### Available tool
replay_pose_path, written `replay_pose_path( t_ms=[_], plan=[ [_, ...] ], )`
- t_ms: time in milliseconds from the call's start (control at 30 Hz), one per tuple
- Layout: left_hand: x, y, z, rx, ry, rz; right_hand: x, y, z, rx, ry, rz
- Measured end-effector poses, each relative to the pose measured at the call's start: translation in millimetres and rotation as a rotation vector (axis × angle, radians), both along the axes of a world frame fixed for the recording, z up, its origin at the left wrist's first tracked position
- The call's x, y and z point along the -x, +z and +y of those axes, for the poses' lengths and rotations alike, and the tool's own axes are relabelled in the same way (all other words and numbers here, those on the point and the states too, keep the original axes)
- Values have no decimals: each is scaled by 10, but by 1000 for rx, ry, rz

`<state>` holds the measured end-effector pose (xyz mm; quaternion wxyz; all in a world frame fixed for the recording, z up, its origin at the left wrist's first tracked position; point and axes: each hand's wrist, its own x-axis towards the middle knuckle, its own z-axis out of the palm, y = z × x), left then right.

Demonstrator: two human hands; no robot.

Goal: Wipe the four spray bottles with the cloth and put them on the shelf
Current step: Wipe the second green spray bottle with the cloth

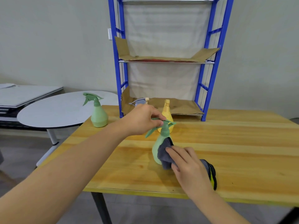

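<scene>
A green spray bottle [156, 151] stands upright near the middle of the wooden table [234, 143]. My left hand [140, 120] pinches its green spray head from above. My right hand [189, 165] presses a grey cloth [163, 154] against the bottle's right side; the cloth's yellow-edged end trails behind my wrist. A yellow spray bottle [166, 113] stands just behind it. A second green bottle [97, 113] stands at the table's far left corner. A fourth bottle with a grey-blue trigger [140, 101] is mostly hidden behind my left hand. The blue shelf [212, 65] stands at the table's far edge.
Cardboard sheets [178, 57] line the shelf's lower and middle levels. A round white table [53, 110] stands to the left, touching the wooden table's corner, with flat white panels [24, 94] stacked behind it. The wooden table's near edge runs just below my right wrist.
</scene>
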<state>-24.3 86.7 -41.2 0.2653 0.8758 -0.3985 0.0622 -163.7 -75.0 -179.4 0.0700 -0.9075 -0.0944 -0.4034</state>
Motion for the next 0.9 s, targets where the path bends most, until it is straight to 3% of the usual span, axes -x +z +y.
replay_pose_path(
  t_ms=[133, 300, 400, 600, 767, 900],
  plan=[
    [5, 31, -30, -17, -8, 2, -121, 338, 5, 147, 45, -72],
    [-21, 44, 12, 2, -12, 85, -245, 133, 7, 398, 87, 172],
    [-5, 56, 4, -10, -28, 86, -108, 220, 31, 504, 125, 197],
    [-11, 37, -4, 12, -16, 101, -372, 424, 64, 499, 23, 75],
    [-12, 40, -35, 23, -49, 125, -209, 133, 251, 634, 56, 306],
    [-5, 71, -65, -6, -46, 73, -418, 423, 219, 485, -79, 110]
  ],
)
